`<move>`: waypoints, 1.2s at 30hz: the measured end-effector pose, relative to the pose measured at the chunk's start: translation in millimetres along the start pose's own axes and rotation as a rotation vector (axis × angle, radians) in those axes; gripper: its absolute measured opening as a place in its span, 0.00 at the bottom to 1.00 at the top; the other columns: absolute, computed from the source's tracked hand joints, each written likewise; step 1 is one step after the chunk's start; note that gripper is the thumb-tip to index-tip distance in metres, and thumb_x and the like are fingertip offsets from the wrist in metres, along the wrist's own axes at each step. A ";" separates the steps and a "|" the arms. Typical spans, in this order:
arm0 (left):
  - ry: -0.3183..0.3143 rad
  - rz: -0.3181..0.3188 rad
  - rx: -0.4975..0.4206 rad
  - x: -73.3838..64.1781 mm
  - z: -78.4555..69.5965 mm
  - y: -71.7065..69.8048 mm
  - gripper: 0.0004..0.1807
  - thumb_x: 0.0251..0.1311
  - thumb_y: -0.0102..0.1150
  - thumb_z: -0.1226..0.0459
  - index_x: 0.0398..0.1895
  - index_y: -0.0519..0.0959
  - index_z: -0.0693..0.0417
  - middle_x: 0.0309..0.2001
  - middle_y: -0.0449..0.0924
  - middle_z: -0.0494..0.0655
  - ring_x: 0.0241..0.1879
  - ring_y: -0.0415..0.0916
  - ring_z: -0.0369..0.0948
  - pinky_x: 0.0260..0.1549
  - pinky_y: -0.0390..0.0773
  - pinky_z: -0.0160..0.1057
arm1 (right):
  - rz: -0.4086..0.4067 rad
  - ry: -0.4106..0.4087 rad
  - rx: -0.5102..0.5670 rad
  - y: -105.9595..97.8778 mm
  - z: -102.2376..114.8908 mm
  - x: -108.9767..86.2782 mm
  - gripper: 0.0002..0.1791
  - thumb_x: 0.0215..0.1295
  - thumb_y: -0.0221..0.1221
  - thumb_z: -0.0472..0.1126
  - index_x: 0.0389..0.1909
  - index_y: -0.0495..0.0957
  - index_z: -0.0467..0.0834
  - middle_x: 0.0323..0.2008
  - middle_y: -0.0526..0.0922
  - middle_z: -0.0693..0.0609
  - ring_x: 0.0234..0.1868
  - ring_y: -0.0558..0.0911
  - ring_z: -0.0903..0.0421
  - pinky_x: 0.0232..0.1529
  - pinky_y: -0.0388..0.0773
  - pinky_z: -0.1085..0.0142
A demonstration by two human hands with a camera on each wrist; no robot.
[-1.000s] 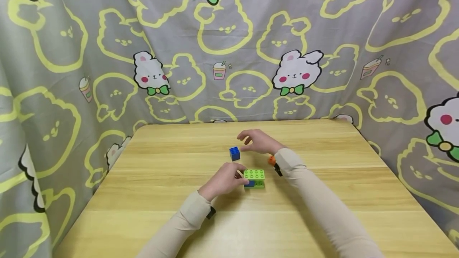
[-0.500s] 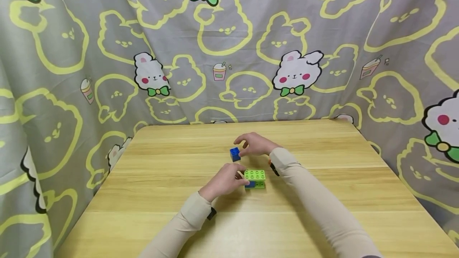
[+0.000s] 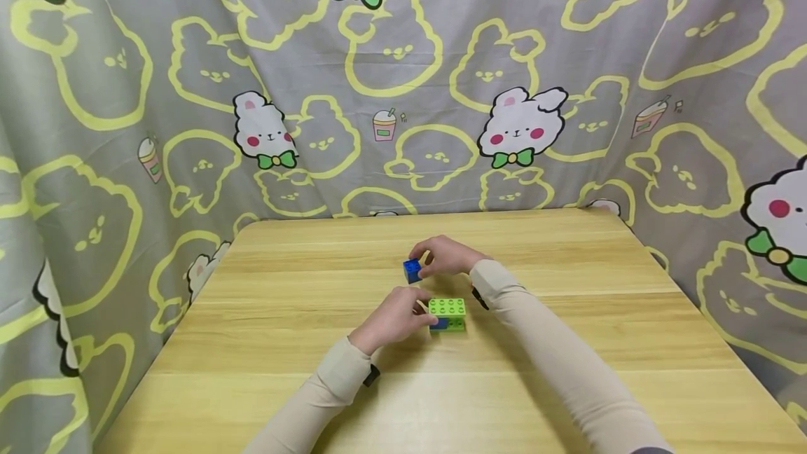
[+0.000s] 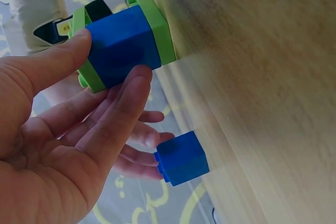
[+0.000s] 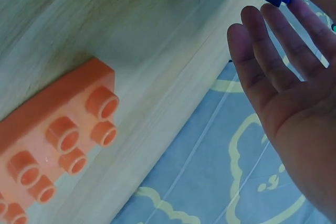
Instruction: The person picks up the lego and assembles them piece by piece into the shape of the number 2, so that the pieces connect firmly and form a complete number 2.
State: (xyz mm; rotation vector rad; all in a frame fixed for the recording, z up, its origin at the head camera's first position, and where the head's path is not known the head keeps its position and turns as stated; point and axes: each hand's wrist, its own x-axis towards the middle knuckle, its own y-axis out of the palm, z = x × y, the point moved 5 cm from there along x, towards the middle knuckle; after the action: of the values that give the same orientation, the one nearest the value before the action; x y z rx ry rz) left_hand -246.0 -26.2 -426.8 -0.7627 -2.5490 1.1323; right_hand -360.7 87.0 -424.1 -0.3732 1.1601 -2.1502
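My left hand [image 3: 392, 315] grips the left end of a toy brick stack, thumb and fingertips at its blue brick [image 4: 123, 43]. Above and below that brick are two green studded plates [image 3: 446, 307], with an open gap at the right end. Farther back, my right hand [image 3: 446, 256] pinches a loose blue toy brick [image 3: 412, 271] between thumb and forefinger. This brick [image 4: 182, 158] has its studs up and sits at the tabletop. The other right fingers spread beside it in the right wrist view.
An orange toy brick [image 5: 58, 124] with several studs lies on the wooden table [image 3: 567, 342] near my right wrist; the sleeve hides it in the head view. A patterned grey curtain [image 3: 435, 54] hangs round the table's back and sides.
My right hand has moved slightly left to the loose blue brick and closed its fingers on it. The orange brick has gone behind the right sleeve. My left hand stays at the stack.
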 end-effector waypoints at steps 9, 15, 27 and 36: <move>0.004 0.005 0.001 0.5 0.4 -0.7 0.11 0.65 0.69 0.64 0.46 0.84 0.60 0.42 0.86 0.51 0.37 0.85 0.39 0.36 0.82 0.31 | -0.005 0.012 0.008 1.1 1.2 2.6 0.17 0.65 0.70 0.37 0.54 0.82 0.41 0.52 0.85 0.47 0.51 0.85 0.48 0.52 0.83 0.60; 0.006 0.005 0.003 0.3 0.5 -0.4 0.11 0.65 0.69 0.64 0.46 0.84 0.60 0.42 0.86 0.51 0.37 0.84 0.38 0.36 0.82 0.31 | -0.009 0.035 0.011 1.3 -0.4 1.8 0.14 0.66 0.68 0.37 0.52 0.81 0.42 0.50 0.85 0.47 0.52 0.86 0.48 0.53 0.83 0.60; 0.009 0.003 0.006 -0.4 0.5 -0.9 0.11 0.65 0.68 0.64 0.48 0.84 0.59 0.44 0.86 0.52 0.39 0.86 0.40 0.38 0.83 0.33 | -0.044 -0.002 0.023 -2.6 -0.7 -6.1 0.14 0.69 0.65 0.37 0.54 0.81 0.43 0.52 0.85 0.48 0.55 0.83 0.45 0.55 0.82 0.56; 0.011 -0.002 0.004 0.4 -0.4 0.2 0.13 0.64 0.69 0.65 0.49 0.84 0.62 0.45 0.86 0.54 0.38 0.86 0.42 0.37 0.83 0.34 | -0.070 0.013 0.014 -3.7 -4.1 -12.2 0.16 0.70 0.65 0.39 0.56 0.80 0.43 0.56 0.84 0.47 0.54 0.84 0.48 0.55 0.82 0.59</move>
State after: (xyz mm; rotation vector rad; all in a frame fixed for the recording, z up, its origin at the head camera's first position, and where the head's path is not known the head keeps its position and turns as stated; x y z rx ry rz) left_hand -246.1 -25.7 -426.7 -0.7635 -2.5370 1.1300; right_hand -355.4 99.2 -422.7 -0.3994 1.1548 -2.2234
